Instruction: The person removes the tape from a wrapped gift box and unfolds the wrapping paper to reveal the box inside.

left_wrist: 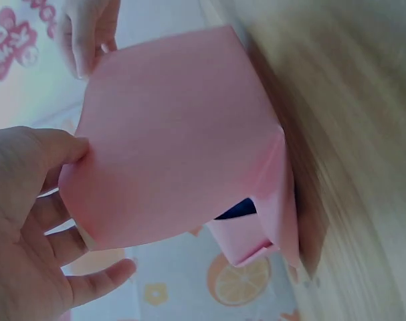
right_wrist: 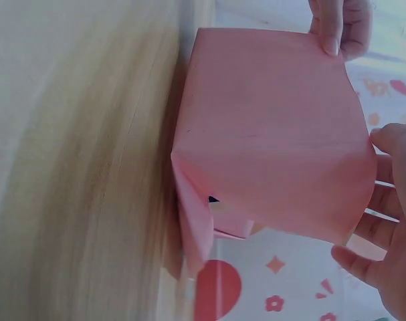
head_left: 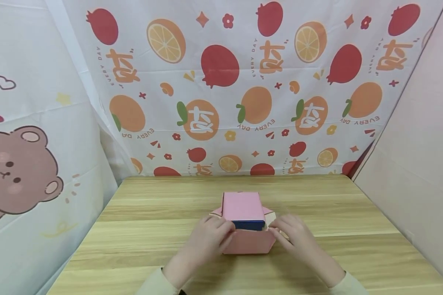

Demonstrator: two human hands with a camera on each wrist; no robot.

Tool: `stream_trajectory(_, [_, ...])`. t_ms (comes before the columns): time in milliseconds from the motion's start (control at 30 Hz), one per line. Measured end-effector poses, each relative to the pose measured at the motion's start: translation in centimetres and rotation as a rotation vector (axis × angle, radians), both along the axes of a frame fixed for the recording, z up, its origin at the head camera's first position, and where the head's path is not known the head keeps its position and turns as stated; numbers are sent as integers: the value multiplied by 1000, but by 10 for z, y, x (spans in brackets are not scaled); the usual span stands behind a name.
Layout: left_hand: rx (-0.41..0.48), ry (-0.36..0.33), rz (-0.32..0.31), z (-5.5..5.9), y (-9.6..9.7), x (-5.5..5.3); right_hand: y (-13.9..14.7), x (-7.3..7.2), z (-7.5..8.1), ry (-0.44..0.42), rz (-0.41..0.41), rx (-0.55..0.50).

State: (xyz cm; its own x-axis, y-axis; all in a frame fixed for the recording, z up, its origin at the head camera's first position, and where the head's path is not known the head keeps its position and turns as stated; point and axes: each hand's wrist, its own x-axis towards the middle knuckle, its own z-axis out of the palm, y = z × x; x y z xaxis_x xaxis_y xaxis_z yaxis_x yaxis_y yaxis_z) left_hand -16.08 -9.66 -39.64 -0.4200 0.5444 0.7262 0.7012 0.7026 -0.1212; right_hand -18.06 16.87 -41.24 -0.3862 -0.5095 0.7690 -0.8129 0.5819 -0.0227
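A sheet of pink paper (head_left: pixel 246 242) with a pale inner side is partly folded over a dark blue box-like object (head_left: pixel 249 225) on the table. One pink fold covers the object's top, and the near flap stands up toward me. My left hand (head_left: pixel 211 234) pinches the flap's left upper edge, its thumb on the pink face in the left wrist view. At the right upper edge, my right hand (head_left: pixel 294 234) holds the same flap, thumb in front and fingers behind. Creased side folds (right_wrist: pixel 194 221) stick out. Most of the blue object is hidden.
The wood-grain table (head_left: pixel 140 229) extends around the paper. Behind it hangs a white cloth (head_left: pixel 221 94) printed with fruit. A bear-print curtain (head_left: pixel 77 143) stands at the left, and a plain pale curtain (head_left: pixel 421 164) at the right.
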Motion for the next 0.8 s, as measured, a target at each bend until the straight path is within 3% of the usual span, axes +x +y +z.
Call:
stream_trajectory(133, [-80,-34,33,3,-3,21,5,17,4,-3,-22,70])
stream_trajectory(233, [-147,-116,47,6,-5,35,10,28,6,-26,-21,129])
stream_trajectory(333, [-227,-248,29,8,-8,46,13,35,6,-81,8,173])
stream_trajectory(467, [-334,-449,-37,9,-12,54,14,43,7,-349,31,276])
stream_trajectory(567, [-409,-519,-67,6,-12,55,12,46,6,-656,-23,369])
stream_trajectory(633, [-455,-576,-55,3,-11,55,10,46,3,-789,-62,414])
stream_trajectory(700, [-508,-625,-20,-1,-10,54,7,45,-2,-857,-88,451])
stream_trajectory(800, [-562,-728,45,-6,-8,52,0,44,-9,-867,-103,514])
